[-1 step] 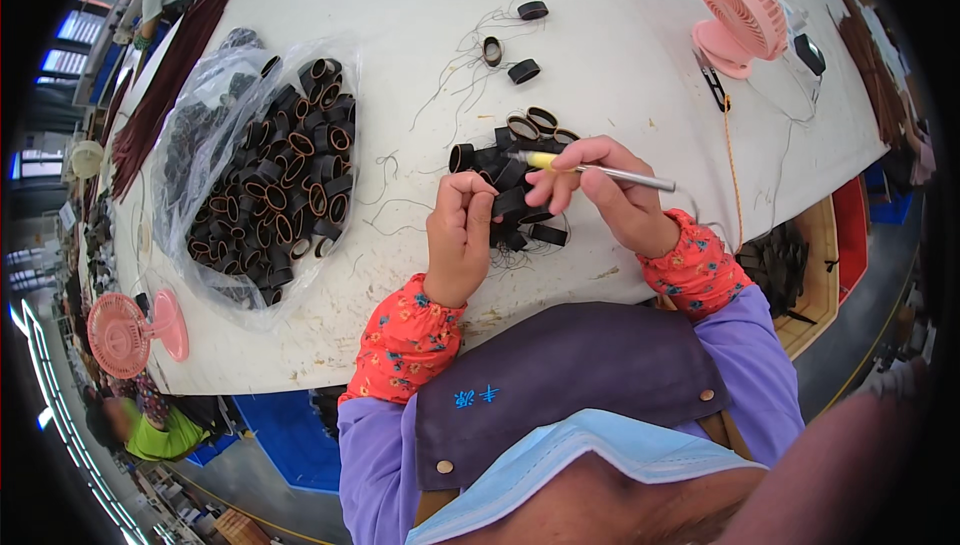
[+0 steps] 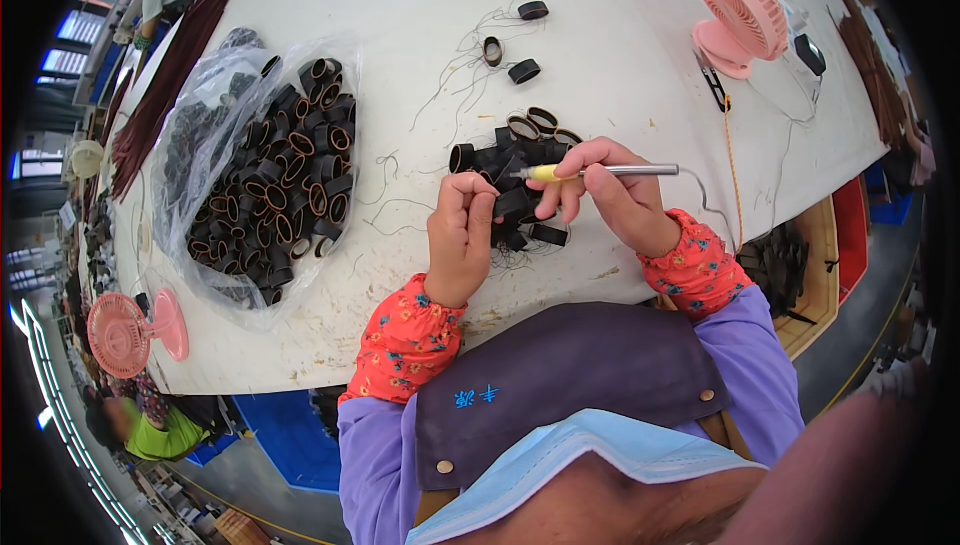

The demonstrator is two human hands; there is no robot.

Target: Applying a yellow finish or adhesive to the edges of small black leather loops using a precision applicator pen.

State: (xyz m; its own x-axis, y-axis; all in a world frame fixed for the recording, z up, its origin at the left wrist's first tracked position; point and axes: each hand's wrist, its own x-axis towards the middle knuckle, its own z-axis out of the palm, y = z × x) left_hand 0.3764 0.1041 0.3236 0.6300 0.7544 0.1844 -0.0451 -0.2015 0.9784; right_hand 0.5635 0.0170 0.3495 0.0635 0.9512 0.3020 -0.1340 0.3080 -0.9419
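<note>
My left hand point(image 2: 462, 235) is closed in a pinch, with a small black loop point(image 2: 513, 207), like a belt keeper, at its fingertips. My right hand point(image 2: 618, 195) grips a slim corded pen-like tool point(image 2: 640, 170), silver with a yellow collar, that resembles a heating pen. It lies nearly level, its thin tip pointing left above the loops near my left fingers. Beneath and behind both hands is a pile of black loops point(image 2: 541, 121) with tan inner faces and loose threads. My fingers hide part of the pile.
A clear plastic bag point(image 2: 190, 115) full of black loops lies left. Several loops point(image 2: 523, 72) with long threads sit farther back. Pink fans point(image 2: 740, 10) stand right and left, with thread snips point(image 2: 712, 82) near the right one. A wooden bin point(image 2: 822, 265) stands beyond the table's right edge.
The pen-like tool has swung from slanting down at its back end to nearly level, and its cord has shifted. My right fingers have moved slightly; my left hand stays in place.
</note>
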